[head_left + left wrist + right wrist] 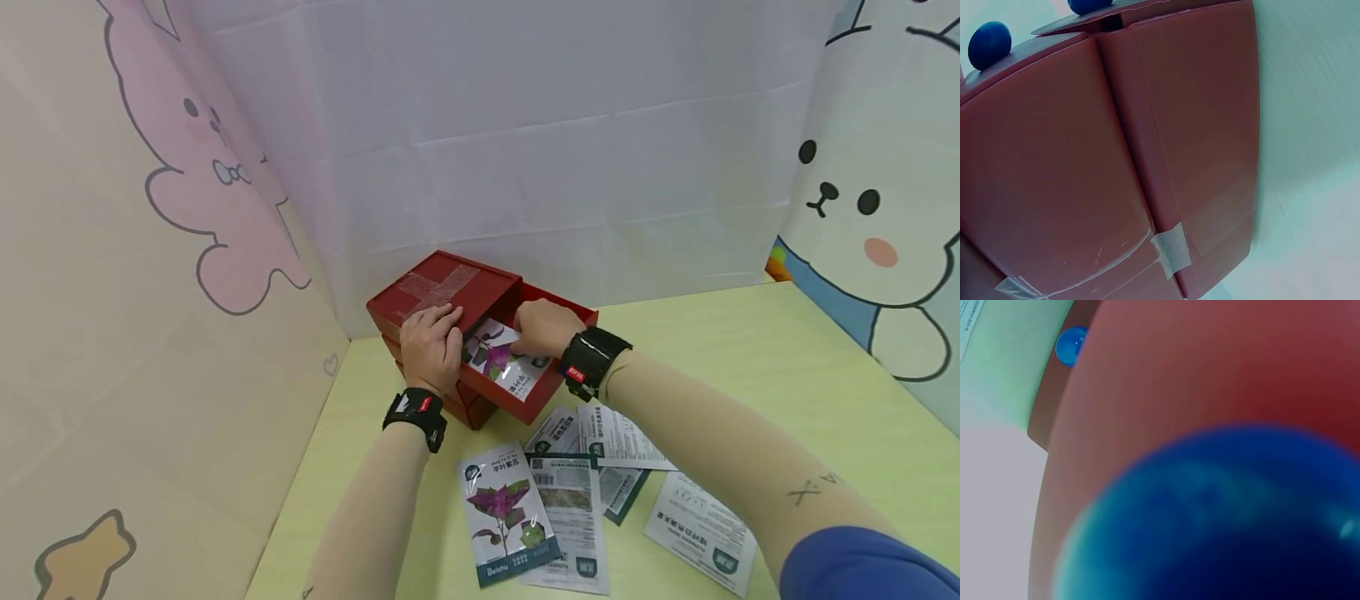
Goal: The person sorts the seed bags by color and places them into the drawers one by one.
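Observation:
A stack of dark red drawer boxes (446,275), taped across its lid, stands against the back curtain. Its top drawer (528,407) is pulled out at a slant to the right. Inside lies a seed packet (491,354) with purple flowers on it, partly under the lid. My left hand (433,346) rests on the near edge of the lid, fingers laid flat. My right hand (546,327) reaches into the drawer over the packet, its fingers bent and their tips hidden. The left wrist view gives the taped red side (1191,112); a blue round knob (1210,512) fills much of the right wrist view.
Several seed packets lie on the yellow table (750,358) in front of the drawers. One shows its flower side (510,508); others, such as the white one (701,533) by my right forearm, lie text side up. Printed curtains (562,150) stand behind and at both sides.

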`<action>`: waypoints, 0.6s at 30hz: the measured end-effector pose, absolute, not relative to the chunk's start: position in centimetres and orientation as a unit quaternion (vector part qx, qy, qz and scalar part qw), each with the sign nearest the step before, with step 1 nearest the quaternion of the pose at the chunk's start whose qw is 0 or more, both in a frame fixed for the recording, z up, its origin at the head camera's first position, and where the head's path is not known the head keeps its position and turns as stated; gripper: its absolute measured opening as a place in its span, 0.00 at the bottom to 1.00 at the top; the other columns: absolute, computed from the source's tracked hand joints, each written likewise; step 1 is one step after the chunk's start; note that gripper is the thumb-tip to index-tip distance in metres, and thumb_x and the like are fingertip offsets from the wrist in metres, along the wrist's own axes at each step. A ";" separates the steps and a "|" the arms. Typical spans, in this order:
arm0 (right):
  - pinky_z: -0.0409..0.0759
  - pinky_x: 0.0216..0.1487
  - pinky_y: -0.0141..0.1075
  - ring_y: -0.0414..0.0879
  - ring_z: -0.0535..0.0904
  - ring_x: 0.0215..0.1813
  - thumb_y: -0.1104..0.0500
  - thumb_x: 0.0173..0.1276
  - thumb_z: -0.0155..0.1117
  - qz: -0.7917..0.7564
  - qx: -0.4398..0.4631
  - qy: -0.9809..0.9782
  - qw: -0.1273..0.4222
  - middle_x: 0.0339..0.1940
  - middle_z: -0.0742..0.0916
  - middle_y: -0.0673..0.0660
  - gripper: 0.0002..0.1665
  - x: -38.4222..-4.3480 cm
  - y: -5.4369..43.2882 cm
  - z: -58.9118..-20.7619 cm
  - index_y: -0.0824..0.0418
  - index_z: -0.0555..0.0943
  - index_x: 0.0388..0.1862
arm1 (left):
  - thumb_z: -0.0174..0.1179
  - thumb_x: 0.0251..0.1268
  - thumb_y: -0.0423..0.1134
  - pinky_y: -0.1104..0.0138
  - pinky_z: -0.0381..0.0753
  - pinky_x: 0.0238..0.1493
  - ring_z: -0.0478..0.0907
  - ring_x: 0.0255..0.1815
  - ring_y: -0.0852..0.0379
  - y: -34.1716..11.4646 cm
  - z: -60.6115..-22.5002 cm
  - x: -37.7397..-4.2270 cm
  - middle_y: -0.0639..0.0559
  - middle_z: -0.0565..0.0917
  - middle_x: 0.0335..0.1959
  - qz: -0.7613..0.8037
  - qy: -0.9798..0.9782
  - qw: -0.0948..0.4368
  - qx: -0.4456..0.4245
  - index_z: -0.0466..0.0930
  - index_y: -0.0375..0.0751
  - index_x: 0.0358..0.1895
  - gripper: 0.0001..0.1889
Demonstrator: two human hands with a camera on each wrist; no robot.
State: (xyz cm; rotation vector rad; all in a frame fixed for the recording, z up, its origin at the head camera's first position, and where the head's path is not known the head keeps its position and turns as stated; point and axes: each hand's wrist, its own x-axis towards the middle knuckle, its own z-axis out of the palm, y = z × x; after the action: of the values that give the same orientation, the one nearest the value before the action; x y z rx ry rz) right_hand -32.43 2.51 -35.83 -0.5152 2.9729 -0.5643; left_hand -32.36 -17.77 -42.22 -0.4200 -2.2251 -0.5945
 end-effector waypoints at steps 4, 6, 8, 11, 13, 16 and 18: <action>0.68 0.21 0.35 0.46 0.73 0.24 0.50 0.58 0.70 -0.185 -0.171 0.967 0.033 0.19 0.79 0.51 0.13 -32.2 2.5 -35.8 0.57 0.81 0.21 | 0.46 0.63 0.41 0.50 0.65 0.61 0.74 0.57 0.45 -17.8 -42.2 -32.4 0.45 0.83 0.53 -0.232 -0.873 0.397 -0.165 0.84 0.43 0.53 0.21; 0.68 0.21 0.35 0.46 0.73 0.23 0.50 0.58 0.70 -0.185 -0.171 0.967 0.032 0.19 0.79 0.51 0.13 -32.2 2.5 -35.9 0.57 0.82 0.21 | 0.47 0.63 0.41 0.50 0.65 0.61 0.74 0.57 0.45 -17.8 -42.3 -32.4 0.45 0.83 0.53 -0.233 -0.872 0.398 -0.165 0.84 0.43 0.53 0.21; 0.68 0.20 0.35 0.46 0.73 0.23 0.51 0.58 0.69 -0.184 -0.172 0.967 0.031 0.18 0.79 0.51 0.13 -32.2 2.5 -35.9 0.56 0.81 0.20 | 0.47 0.63 0.41 0.50 0.64 0.62 0.74 0.57 0.45 -17.8 -42.3 -32.4 0.45 0.83 0.53 -0.233 -0.872 0.398 -0.166 0.84 0.43 0.53 0.21; 0.67 0.20 0.35 0.45 0.72 0.22 0.51 0.58 0.69 -0.181 -0.173 0.968 0.032 0.16 0.77 0.51 0.15 -32.2 2.4 -35.9 0.56 0.80 0.18 | 0.47 0.63 0.40 0.50 0.65 0.62 0.74 0.57 0.45 -17.8 -42.3 -32.4 0.45 0.83 0.53 -0.234 -0.870 0.400 -0.166 0.84 0.43 0.53 0.21; 0.67 0.20 0.35 0.45 0.72 0.22 0.50 0.59 0.68 -0.177 -0.174 0.968 0.035 0.15 0.77 0.50 0.15 -32.2 2.4 -35.9 0.56 0.80 0.17 | 0.47 0.63 0.40 0.50 0.65 0.61 0.74 0.57 0.45 -17.9 -42.3 -32.4 0.45 0.83 0.53 -0.234 -0.869 0.402 -0.167 0.84 0.43 0.53 0.21; 0.69 0.21 0.35 0.45 0.74 0.22 0.50 0.60 0.67 -0.172 -0.176 0.968 0.042 0.16 0.78 0.50 0.15 -32.2 2.4 -35.9 0.56 0.81 0.18 | 0.47 0.63 0.40 0.50 0.64 0.62 0.73 0.57 0.45 -17.8 -42.3 -32.4 0.46 0.83 0.53 -0.235 -0.871 0.398 -0.166 0.84 0.43 0.53 0.21; 0.71 0.22 0.35 0.46 0.75 0.23 0.49 0.60 0.67 -0.170 -0.178 0.968 0.046 0.18 0.80 0.50 0.14 -32.2 2.4 -35.9 0.56 0.83 0.21 | 0.46 0.64 0.40 0.51 0.64 0.62 0.73 0.58 0.45 -17.8 -42.2 -32.4 0.46 0.82 0.54 -0.237 -0.873 0.393 -0.165 0.84 0.44 0.54 0.21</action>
State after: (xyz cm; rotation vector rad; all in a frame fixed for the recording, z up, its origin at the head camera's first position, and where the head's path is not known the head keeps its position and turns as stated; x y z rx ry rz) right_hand -32.18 2.43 -35.86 -0.5422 2.9562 -0.5185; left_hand -32.35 -17.84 -42.25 -0.4199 -2.2166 -0.6017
